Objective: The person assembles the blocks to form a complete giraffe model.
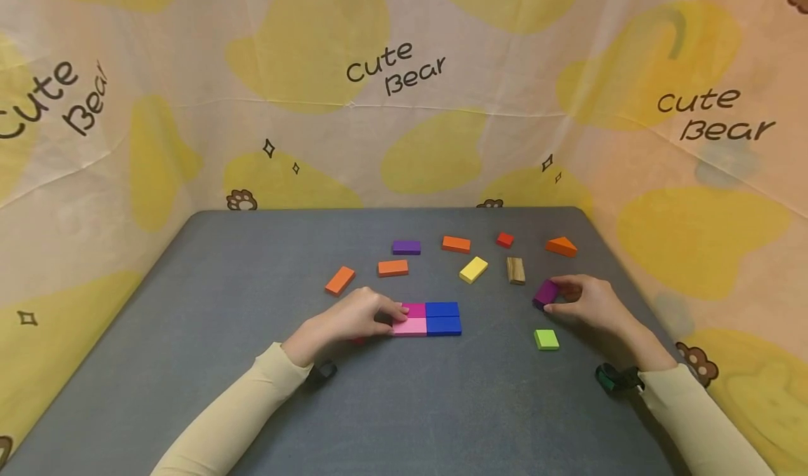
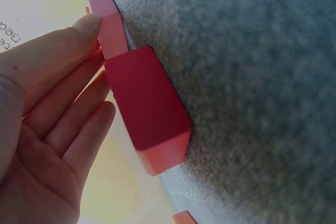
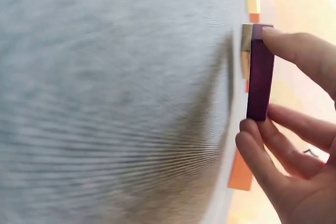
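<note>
Left hand (image 1: 356,315), thumb and fingers parted and reaching forward, touches the left end of the pink block (image 1: 410,327) and magenta block (image 1: 414,310); a red block (image 2: 144,98) sits just left of these. Two blue blocks (image 1: 444,318) adjoin them on the right. Farther right, behind, lie a yellow block (image 1: 473,270) and wood block (image 1: 515,271). Right hand (image 1: 590,304) pinches a tilted purple block (image 1: 545,294) between thumb and fingertips, beyond a green block (image 1: 546,340).

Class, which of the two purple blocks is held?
The nearer purple block, pinched in the right hand; the farther purple block lies untouched on the table.
</note>
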A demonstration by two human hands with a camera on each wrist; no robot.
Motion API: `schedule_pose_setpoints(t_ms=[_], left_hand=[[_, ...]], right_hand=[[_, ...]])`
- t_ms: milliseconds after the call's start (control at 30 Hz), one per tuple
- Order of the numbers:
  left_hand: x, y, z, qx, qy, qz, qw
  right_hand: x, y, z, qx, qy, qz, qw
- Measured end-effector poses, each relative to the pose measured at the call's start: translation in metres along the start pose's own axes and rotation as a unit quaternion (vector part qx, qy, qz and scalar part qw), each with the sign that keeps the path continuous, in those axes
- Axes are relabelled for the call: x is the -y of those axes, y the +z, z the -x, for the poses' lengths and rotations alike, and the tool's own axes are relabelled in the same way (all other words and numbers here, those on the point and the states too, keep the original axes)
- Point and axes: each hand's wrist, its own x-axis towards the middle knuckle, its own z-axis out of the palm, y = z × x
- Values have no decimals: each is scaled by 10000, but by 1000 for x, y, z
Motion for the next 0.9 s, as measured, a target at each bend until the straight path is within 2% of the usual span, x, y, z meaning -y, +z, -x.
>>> schedule_pose_setpoints(t_ms=[333, 500, 733, 900], left_hand=[[0, 0, 0, -23, 11, -10, 10000], [0, 0, 0, -52, 40, -28, 10000], [0, 0, 0, -46, 60, -32, 10000], [-1, -1, 0, -37, 73, -47, 10000]], right_hand=[[30, -5, -6, 165, -807, -562, 9950], [47, 2, -8, 378, -1356, -854, 9864], [71, 15, -8, 979, -1675, -1236, 9732], [83, 24, -9, 1169, -2022, -1252, 9642]])
